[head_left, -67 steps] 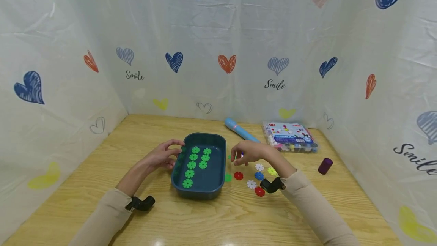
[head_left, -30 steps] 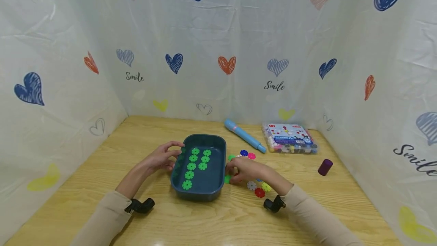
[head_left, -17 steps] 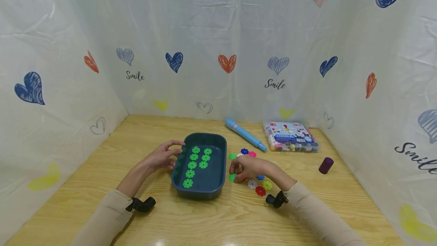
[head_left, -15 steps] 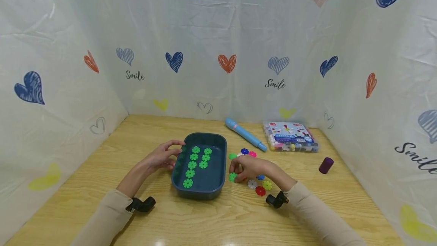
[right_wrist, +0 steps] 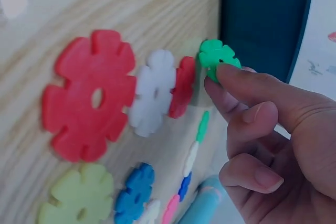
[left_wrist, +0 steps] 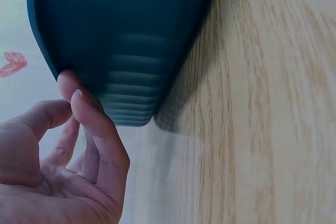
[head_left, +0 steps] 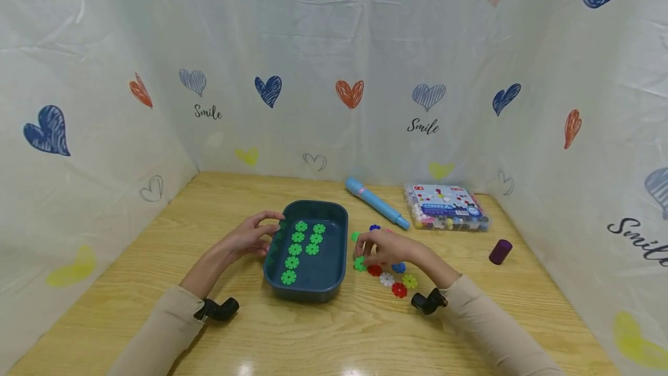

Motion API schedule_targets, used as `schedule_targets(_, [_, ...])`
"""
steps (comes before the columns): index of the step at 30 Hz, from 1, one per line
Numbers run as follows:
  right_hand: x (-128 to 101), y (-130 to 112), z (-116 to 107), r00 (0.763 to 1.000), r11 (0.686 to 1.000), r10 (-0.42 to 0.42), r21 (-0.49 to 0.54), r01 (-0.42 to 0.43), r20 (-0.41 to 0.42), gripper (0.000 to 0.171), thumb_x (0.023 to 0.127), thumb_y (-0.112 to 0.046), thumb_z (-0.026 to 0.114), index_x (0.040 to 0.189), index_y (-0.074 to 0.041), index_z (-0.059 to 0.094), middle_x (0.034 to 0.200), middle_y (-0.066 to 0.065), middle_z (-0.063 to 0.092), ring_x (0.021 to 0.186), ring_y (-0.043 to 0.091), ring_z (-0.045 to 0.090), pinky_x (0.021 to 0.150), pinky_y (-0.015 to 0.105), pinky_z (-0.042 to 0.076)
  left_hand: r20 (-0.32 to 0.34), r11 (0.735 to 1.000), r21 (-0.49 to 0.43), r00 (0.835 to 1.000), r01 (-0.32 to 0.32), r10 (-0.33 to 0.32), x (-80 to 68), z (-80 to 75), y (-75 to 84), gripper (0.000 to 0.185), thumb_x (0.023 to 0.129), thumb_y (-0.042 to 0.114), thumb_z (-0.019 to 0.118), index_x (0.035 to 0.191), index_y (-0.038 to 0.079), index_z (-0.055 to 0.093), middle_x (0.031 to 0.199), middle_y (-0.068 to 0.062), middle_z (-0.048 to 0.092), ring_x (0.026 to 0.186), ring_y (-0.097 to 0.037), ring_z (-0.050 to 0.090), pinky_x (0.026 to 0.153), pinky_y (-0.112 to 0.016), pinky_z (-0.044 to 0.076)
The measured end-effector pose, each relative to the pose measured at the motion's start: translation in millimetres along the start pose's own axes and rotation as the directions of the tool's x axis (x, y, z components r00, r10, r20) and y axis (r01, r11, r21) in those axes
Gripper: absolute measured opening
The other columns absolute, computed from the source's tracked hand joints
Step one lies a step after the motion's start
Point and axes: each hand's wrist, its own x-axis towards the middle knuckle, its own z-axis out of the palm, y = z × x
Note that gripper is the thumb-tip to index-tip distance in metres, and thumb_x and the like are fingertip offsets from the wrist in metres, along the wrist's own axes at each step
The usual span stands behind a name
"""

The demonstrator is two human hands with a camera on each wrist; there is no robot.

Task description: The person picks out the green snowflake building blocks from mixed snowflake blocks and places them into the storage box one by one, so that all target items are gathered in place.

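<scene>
In the head view a dark blue-green tray (head_left: 326, 268) holds several green flower-shaped plastic discs (head_left: 295, 249), laid in two rows on its left side. My left hand (head_left: 249, 238) is at the tray's left side, fingertips touching the outer wall near the rim; in the left wrist view its fingers are loosely bent. Just right of the tray, my right hand (head_left: 391, 247) pinches a green flower disc (right_wrist: 212, 52) between thumb and finger, and its other fingers curl inward. Near that hand lie red (right_wrist: 89, 95), white (right_wrist: 153, 93), blue (right_wrist: 135, 192) and yellow (right_wrist: 79, 195) discs.
A blue microphone-shaped stick (head_left: 377, 203) lies behind the loose discs. At the back right is a clear box (head_left: 447, 208) with a printed label. A purple cylinder (head_left: 500, 252) lies at the right. Printed curtains enclose the wooden table (head_left: 292, 341) on three sides.
My right hand came down to the discs beside the tray and took hold of a green one, now raised slightly. My left hand and the tray have stayed put.
</scene>
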Motion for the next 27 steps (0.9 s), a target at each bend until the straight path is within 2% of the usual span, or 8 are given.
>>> schedule_targets(3, [-2.1,-1.1,-4.2,1.0,1.0,-0.005,-0.01,0.005,-0.009,0.012,0.094,-0.009,0.064,0.106,-0.008,0.067,0.095,0.005,0.072,0.054,0.016,0.062,0.057,0.023,0.051,-0.001,1.0,0.003,1.0,-0.004,0.004,-0.3,0.2,0.2,0.045,0.1,0.03,0.056,0.143,0.019,0.044,0.097,-0.008,0.058,0.052,-0.01,0.057,0.054,-0.022,0.052])
schedule_targets(5, [-3.8,-2.8,-7.2,1.0,0.999,-0.021,-0.034,0.02,-0.019,0.011,0.095,-0.01,0.063,0.104,-0.007,0.068,0.092,0.004,0.071,0.05,0.014,0.057,0.056,0.023,0.051,-0.001,1.0,0.003,1.0,-0.005,0.005,-0.6,0.3,0.4,0.045,0.101,0.029,0.056,0.142,0.019,0.044,0.097,-0.008,0.058,0.052,-0.01,0.057,0.054,-0.022,0.052])
schedule_targets(8, [-5.9,-5.3,-11.6,0.998,0.997,-0.042,-0.061,0.04,-0.047,0.008,0.096,-0.013,0.061,0.098,-0.009,0.068,0.089,0.005,0.07,0.05,0.014,0.056,0.054,0.023,0.05,-0.001,1.0,0.002,1.0,-0.005,0.005,-1.4,0.5,0.4,0.045,0.101,0.03,0.056,0.143,0.018,0.043,0.096,-0.008,0.058,0.052,-0.01,0.057,0.054,-0.022,0.052])
schedule_targets(12, [-7.9,-6.8,-16.8,0.995,0.998,-0.045,-0.057,0.04,-0.087,0.007,0.098,-0.017,0.06,0.097,-0.012,0.064,0.091,0.009,0.071,0.051,0.026,0.06,0.052,0.024,0.051,0.004,1.0,-0.009,1.0,-0.003,0.003,-2.1,0.6,0.5,0.047,0.1,0.031,0.057,0.143,0.018,0.043,0.096,-0.007,0.057,0.052,-0.011,0.056,0.053,-0.022,0.051])
schedule_targets(15, [-8.3,-7.3,-20.1,0.992,0.996,-0.064,-0.062,0.058,-0.107,0.01,0.098,-0.017,0.06,0.101,-0.008,0.064,0.091,0.01,0.071,0.052,0.029,0.062,0.053,0.026,0.053,0.004,1.0,-0.011,1.0,-0.004,0.004,-2.3,0.4,-0.1,0.047,0.1,0.032,0.057,0.143,0.018,0.043,0.096,-0.007,0.056,0.052,-0.011,0.056,0.053,-0.022,0.051])
schedule_targets(18, [-8.0,-9.0,-24.4,0.989,0.995,-0.088,-0.047,0.083,-0.116,0.015,0.097,-0.013,0.06,0.107,-0.002,0.062,0.091,0.012,0.071,0.054,0.032,0.062,0.054,0.033,0.055,0.004,1.0,-0.011,1.0,-0.008,0.008,-1.9,0.1,-0.2,0.047,0.1,0.032,0.056,0.143,0.018,0.043,0.095,-0.007,0.057,0.052,-0.01,0.057,0.053,-0.022,0.051])
schedule_targets(21, [-6.3,-10.9,-28.2,0.989,0.996,-0.088,-0.025,0.085,-0.123,0.018,0.097,-0.009,0.06,0.113,-0.002,0.06,0.091,0.014,0.071,0.057,0.037,0.063,0.055,0.038,0.056,0.007,1.0,-0.011,1.0,-0.011,0.011,-1.3,-0.2,0.0,0.046,0.101,0.031,0.055,0.143,0.018,0.043,0.095,-0.007,0.057,0.052,-0.01,0.057,0.053,-0.022,0.051])
schedule_targets(27, [-1.7,-24.4,-35.8,0.987,0.994,-0.109,-0.038,0.105,-0.121,0.023,0.097,-0.005,0.058,0.12,-0.003,0.059,0.095,0.023,0.071,0.053,0.023,0.059,0.056,0.038,0.055,0.011,1.0,-0.012,1.0,-0.011,0.011,-1.2,-0.1,-0.9,0.046,0.101,0.03,0.055,0.143,0.018,0.043,0.095,-0.007,0.057,0.051,-0.01,0.057,0.053,-0.023,0.052])
